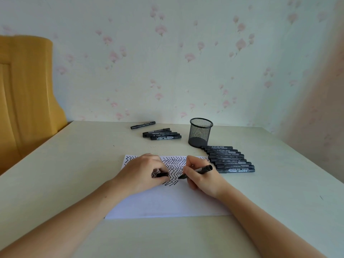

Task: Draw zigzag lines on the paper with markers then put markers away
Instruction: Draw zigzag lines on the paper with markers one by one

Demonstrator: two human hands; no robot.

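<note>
I see the table [74,164], then the paper [167,202] under my fingers. My right hand [200,180] pinches a marker [197,171], tip on the paper; my left hand [143,172] curls round a cap [162,174], just left of the tip.

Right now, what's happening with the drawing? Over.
Right hand drawing with marker. Left hand holds cap on paper. Nothing in the way.
</note>
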